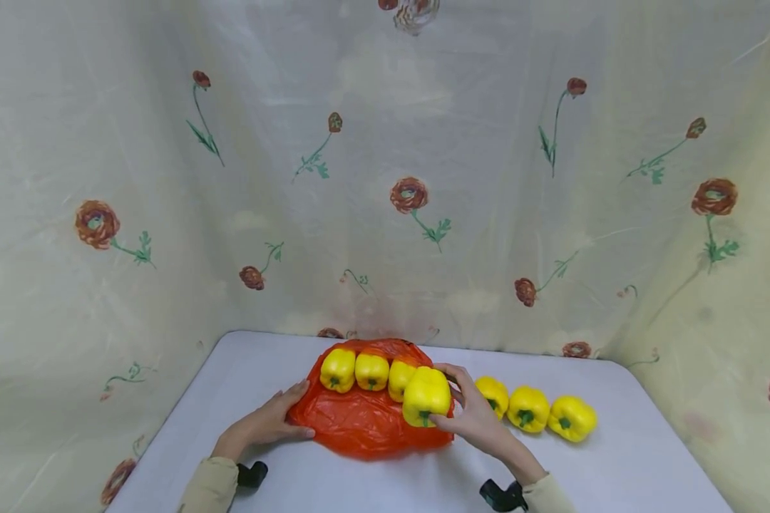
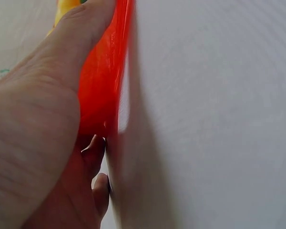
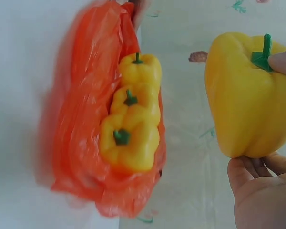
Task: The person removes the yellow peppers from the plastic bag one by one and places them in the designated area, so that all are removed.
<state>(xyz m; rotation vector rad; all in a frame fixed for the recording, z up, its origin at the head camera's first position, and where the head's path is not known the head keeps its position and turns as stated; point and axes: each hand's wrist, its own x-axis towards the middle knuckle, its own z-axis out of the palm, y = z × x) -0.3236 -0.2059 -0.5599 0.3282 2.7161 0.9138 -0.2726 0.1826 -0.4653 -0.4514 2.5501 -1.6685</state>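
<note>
A red plastic bag (image 1: 366,424) lies on the white table, with three yellow bell peppers (image 1: 371,372) in a row on it. My left hand (image 1: 266,422) holds the bag's left end, thumb along the front and fingers round the side. In the left wrist view, the thumb (image 2: 74,38) lies against the red plastic, and curled fingertips show lower down. Over the bag's right part, my right hand (image 1: 478,420) grips another yellow bell pepper (image 1: 427,393). The right wrist view shows this pepper (image 3: 250,95) between thumb and fingers, the thumb by its green stem.
Three more yellow bell peppers (image 1: 529,409) sit in a row on the table (image 1: 642,456), right of my right hand. A flower-printed curtain (image 1: 481,214) hangs behind the table and along its sides. Black devices (image 1: 503,495) are strapped at both wrists.
</note>
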